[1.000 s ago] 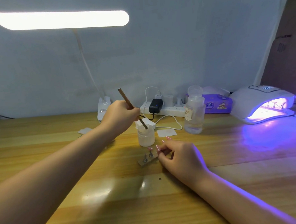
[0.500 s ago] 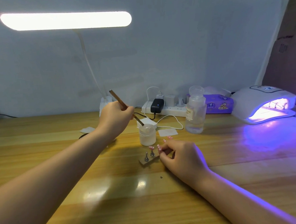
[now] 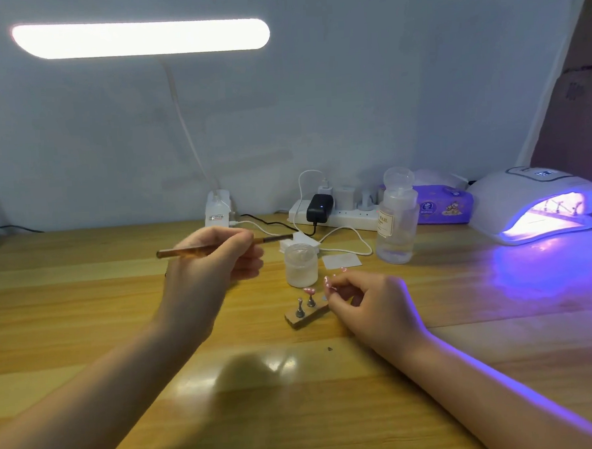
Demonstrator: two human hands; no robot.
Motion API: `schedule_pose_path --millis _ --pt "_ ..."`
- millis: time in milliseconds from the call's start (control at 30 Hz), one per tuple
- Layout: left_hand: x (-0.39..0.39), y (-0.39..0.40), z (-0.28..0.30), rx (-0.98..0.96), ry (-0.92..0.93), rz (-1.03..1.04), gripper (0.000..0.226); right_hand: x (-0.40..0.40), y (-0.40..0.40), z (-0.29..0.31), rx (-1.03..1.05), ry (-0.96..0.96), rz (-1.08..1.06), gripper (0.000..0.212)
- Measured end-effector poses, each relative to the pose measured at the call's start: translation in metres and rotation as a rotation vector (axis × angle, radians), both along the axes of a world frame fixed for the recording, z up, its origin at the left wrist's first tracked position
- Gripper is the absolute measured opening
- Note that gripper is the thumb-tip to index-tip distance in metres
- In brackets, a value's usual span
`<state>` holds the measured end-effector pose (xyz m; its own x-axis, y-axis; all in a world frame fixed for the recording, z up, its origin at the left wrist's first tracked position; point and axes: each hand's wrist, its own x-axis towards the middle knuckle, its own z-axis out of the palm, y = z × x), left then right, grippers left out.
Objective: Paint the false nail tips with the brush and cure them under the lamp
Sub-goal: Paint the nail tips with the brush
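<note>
Left hand: our left hand [image 3: 217, 259] is raised above the table [image 3: 88, 338], fingers curled round the brush [image 3: 200, 251]; the brush lies nearly level, its handle end out past the knuckles and its working end pointing toward the jar

Brush tip: it hangs just above and behind the small white jar [image 3: 301, 265], which stands just beyond the left fingertips; we cannot tell whether the bristles carry any gel, as the tip is thin and blurred

Right hand: our right hand [image 3: 371, 306] rests on the table with fingers curled, their ends at the far end of the wooden holder [image 3: 306, 314]; it seems to steady or pinch that end, though the contact is hidden by the fingers

Nail tips: on the holder, just left of the right fingertips, two small metal stands rise; the further one bears a pinkish false nail tip [image 3: 308, 290]; the nearer stand [image 3: 299, 308] looks bare

Curing lamp: the curing lamp [image 3: 533, 205] sits well to the right of the right hand, glowing violet, with several small stands visible inside

Progress: we judge one batch is already under the light; the holder by our hands is not yet in the lamp

Left to do: painting the tip on the holder, then carrying it across to cure
</note>
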<state>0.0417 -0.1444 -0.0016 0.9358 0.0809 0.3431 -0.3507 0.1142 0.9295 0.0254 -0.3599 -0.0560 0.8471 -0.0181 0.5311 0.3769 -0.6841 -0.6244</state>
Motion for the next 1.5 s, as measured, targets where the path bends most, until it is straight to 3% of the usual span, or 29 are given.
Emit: schedule_pose_path --millis 167,300,400,467,567,733,867,1300,1500 --pt "-0.027 -0.006 -0.020 -0.033 -0.081 -0.041 0.016 0.001 0.001 0.001 0.064 -0.010 0.036 0.011" --pt "-0.033 -0.011 -0.030 0.059 -0.131 -0.050 0.015 0.000 0.001 0.005 0.090 -0.021 0.088 0.012" --pt "-0.026 -0.020 -0.035 0.124 -0.001 -0.077 0.007 0.000 0.001 0.004 0.121 -0.018 0.101 0.014" --pt "-0.032 -0.022 -0.042 0.149 -0.148 -0.068 0.003 0.000 0.001 0.003 0.129 -0.008 0.106 0.015" --pt "-0.040 -0.012 -0.048 0.216 -0.278 -0.057 0.017 -0.001 0.001 0.004 0.147 0.001 0.112 0.015" --pt "-0.027 -0.007 -0.043 0.199 -0.255 -0.064 0.019 -0.003 0.002 0.016 0.197 -0.045 0.143 0.011" --pt "-0.041 -0.009 -0.029 0.295 -0.416 -0.022 0.021 -0.007 0.002 0.029 0.246 -0.069 0.166 0.011" --pt "-0.053 -0.010 -0.014 0.510 -0.573 0.023 0.028 -0.018 0.010 0.045 0.292 -0.128 0.157 0.026" --pt "-0.051 -0.008 -0.016 0.533 -0.592 0.020 0.027 -0.020 0.011 0.046 0.288 -0.128 0.158 0.022"
